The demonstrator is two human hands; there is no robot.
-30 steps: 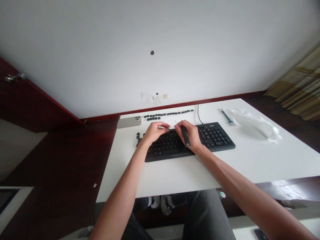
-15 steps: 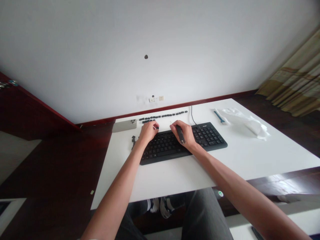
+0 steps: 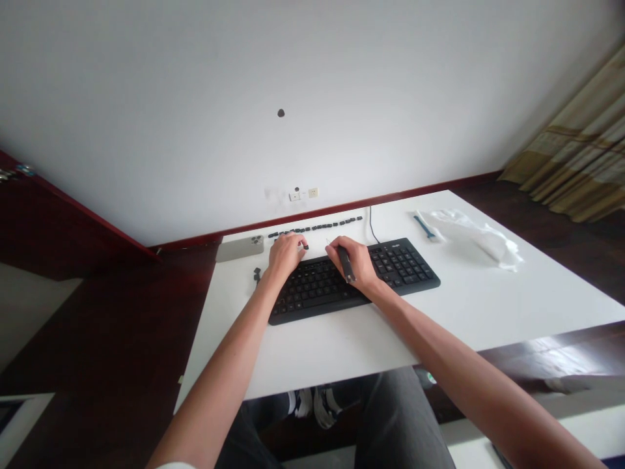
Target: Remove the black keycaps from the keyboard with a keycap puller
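- One view, from a head-worn camera, facing forward and down.
- It looks along both forearms (image 3: 234, 365) from the bottom edge to the keyboard (image 3: 317, 290) just below centre.
- Far enough back for the table (image 3: 342, 352) across the lower half, the wall (image 3: 312, 71) above.

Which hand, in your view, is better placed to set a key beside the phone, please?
The left hand, I'd judge: it pinches what looks like a black key and is nearer the phone, while the right hand grips a dark tool over the keyboard.
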